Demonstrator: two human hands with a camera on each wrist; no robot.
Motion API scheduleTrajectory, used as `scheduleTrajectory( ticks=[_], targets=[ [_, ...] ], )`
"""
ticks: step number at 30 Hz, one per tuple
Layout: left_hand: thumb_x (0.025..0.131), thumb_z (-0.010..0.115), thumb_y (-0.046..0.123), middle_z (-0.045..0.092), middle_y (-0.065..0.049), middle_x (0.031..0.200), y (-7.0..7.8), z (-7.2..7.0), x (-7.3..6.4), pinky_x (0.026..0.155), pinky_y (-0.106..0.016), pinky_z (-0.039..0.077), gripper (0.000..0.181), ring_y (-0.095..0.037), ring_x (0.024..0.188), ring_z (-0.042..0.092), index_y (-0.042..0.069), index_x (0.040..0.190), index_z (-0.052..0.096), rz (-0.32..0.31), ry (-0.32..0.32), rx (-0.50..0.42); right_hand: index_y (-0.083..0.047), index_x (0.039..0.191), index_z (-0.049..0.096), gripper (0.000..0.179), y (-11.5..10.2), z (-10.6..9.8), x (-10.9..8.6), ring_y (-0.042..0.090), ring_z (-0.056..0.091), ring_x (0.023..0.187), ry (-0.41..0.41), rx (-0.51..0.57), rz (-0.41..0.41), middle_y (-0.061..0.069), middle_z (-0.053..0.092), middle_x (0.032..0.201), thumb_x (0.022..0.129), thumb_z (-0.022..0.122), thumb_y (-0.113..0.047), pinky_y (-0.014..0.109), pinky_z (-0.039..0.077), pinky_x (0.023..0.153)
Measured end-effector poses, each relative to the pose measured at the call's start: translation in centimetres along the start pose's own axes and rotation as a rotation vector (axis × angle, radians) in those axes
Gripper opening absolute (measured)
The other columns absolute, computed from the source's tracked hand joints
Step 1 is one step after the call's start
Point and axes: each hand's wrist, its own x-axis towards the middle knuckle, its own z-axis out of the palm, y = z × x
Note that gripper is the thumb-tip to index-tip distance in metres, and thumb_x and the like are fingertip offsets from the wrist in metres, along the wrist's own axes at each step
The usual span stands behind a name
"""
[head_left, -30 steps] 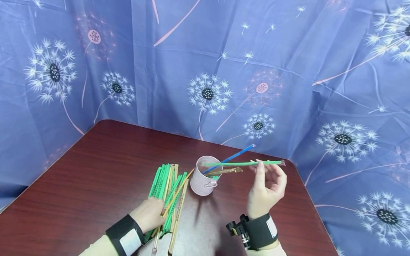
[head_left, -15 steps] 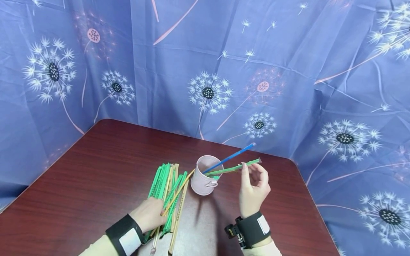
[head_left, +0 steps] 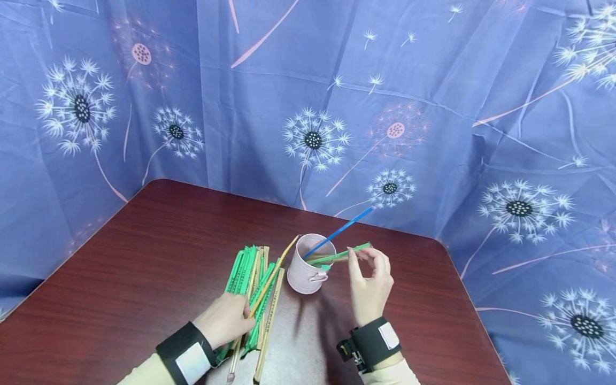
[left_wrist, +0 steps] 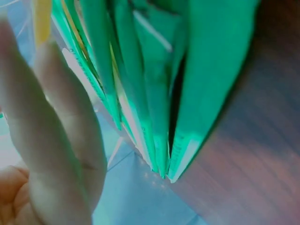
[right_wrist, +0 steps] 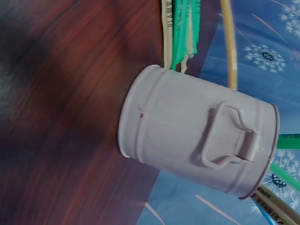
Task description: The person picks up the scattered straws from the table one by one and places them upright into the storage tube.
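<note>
Pinched between the thumb and fingers of my right hand [head_left: 371, 283] is a long, thin green-wrapped stick [head_left: 344, 253], its far end inside a pale pink bucket [head_left: 303, 278]. A blue stick [head_left: 339, 231] leans in the same bucket, with a brown-wrapped stick [right_wrist: 276, 206] at its rim. My left hand [head_left: 226, 320] rests over a pile of green-wrapped sticks [head_left: 242, 270] and holds a slim yellow stick [head_left: 275, 272] that slants up toward the bucket's left rim. In the left wrist view, the yellow stick [left_wrist: 42, 21] rises past the fingertips [left_wrist: 49, 58].
Tan-wrapped sticks [head_left: 268, 326] lie among the green ones, the outermost along the pile's right side. The bucket's folded handle [right_wrist: 229, 136] faces the right wrist camera. A dark red wooden table [head_left: 192, 224] ends at a blue dandelion-print cloth [head_left: 255, 123].
My right hand has moved left, bringing the green stick's end down into the bucket. The blue stick has shifted slightly left. My left hand has tilted the yellow stick's far end upward.
</note>
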Motion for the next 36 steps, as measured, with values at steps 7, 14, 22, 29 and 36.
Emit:
scheduleTrajectory(
  ticks=[7, 14, 22, 29, 36],
  targets=[
    [0.073, 0.064, 0.009, 0.052, 0.003, 0.060, 0.1, -0.1, 0.0, 0.039, -0.027, 0.039, 0.007, -0.005, 0.038, 0.043, 0.010, 0.077, 0.059, 0.030, 0.067, -0.021, 0.002, 0.093, 0.069, 0.022, 0.0, 0.0, 0.1, 0.027, 0.070, 0.099, -0.024, -0.025, -0.007, 0.009, 0.073, 0.086, 0.085, 0.076, -0.017, 0.037, 0.046, 0.091],
    [0.074, 0.069, 0.012, 0.054, 0.011, 0.065, 0.6, -0.2, 0.0, 0.054, -0.027, 0.045, 0.009, -0.002, 0.057, 0.047, 0.013, 0.079, 0.062, 0.135, 0.157, -0.003, 0.004, 0.101, 0.063, 0.034, -0.5, -0.3, -0.3, 0.028, 0.067, 0.101, 0.015, -0.011, 0.091, 0.014, 0.071, 0.095, 0.082, 0.079, -0.020, 0.039, 0.043, 0.089],
    [0.076, 0.068, 0.012, 0.058, 0.011, 0.071, 1.6, -0.2, 0.2, 0.054, -0.023, 0.044, 0.009, 0.002, 0.060, 0.046, 0.017, 0.078, 0.060, 0.238, 0.229, -0.007, 0.011, 0.100, 0.056, 0.040, -1.1, -0.6, -0.2, 0.013, 0.055, 0.108, 0.138, 0.114, 0.064, 0.008, 0.060, 0.102, 0.080, 0.080, -0.013, 0.032, 0.037, 0.095],
    [0.077, 0.065, 0.008, 0.059, 0.011, 0.073, 2.7, -0.6, 0.0, 0.051, -0.022, 0.045, 0.011, 0.006, 0.057, 0.047, 0.017, 0.081, 0.060, 0.290, 0.265, -0.066, 0.012, 0.092, 0.049, 0.038, -2.3, -0.5, 0.1, 0.018, 0.052, 0.091, 0.205, 0.225, -0.009, 0.006, 0.052, 0.091, 0.077, 0.081, -0.003, 0.028, 0.038, 0.085],
    [0.080, 0.069, 0.007, 0.064, 0.011, 0.076, 3.6, -0.7, -0.4, 0.055, -0.022, 0.049, 0.012, 0.005, 0.062, 0.052, 0.017, 0.082, 0.063, 0.367, 0.315, -0.113, 0.018, 0.097, 0.049, 0.040, -3.8, -0.7, 0.1, 0.014, 0.053, 0.087, 0.216, 0.304, -0.013, 0.003, 0.055, 0.091, 0.075, 0.080, 0.003, 0.028, 0.037, 0.081]
  ],
)
